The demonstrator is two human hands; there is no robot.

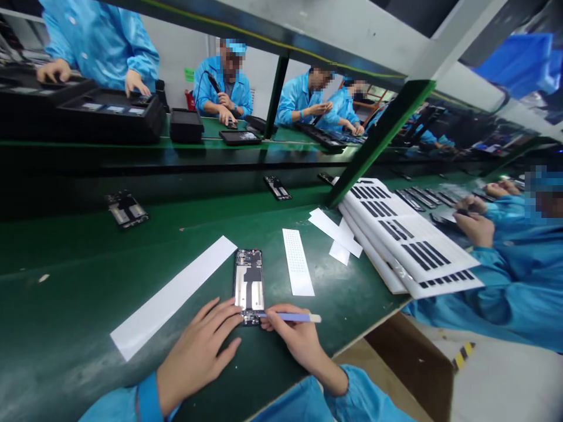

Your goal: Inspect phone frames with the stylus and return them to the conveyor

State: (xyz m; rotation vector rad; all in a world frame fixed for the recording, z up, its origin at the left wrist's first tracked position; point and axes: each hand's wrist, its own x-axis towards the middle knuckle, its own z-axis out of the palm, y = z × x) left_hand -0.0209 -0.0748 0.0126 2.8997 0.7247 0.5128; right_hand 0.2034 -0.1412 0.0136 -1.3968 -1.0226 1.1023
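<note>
An opened phone (pixel 250 275) lies on the green bench in front of me, its inner board and pale metal parts showing. My left hand (pixel 200 349) rests flat beside it, fingers spread, with fingertips at the phone's lower left edge. In my right hand (pixel 297 340) is a slim lavender tool (pixel 292 317) with a whitish back end, pinched between thumb and fingers. Its working tip is at the phone's lower end, mostly hidden by my fingers, so its exact kind cannot be made out.
A long white strip (pixel 173 296) lies left of the phone, a dotted label sheet (pixel 298 264) right of it. Stacked white sheets with black pieces (pixel 404 234) stand by a green post (pixel 382 138). More opened phones (pixel 126 209) lie behind. Co-workers sit opposite and to the right.
</note>
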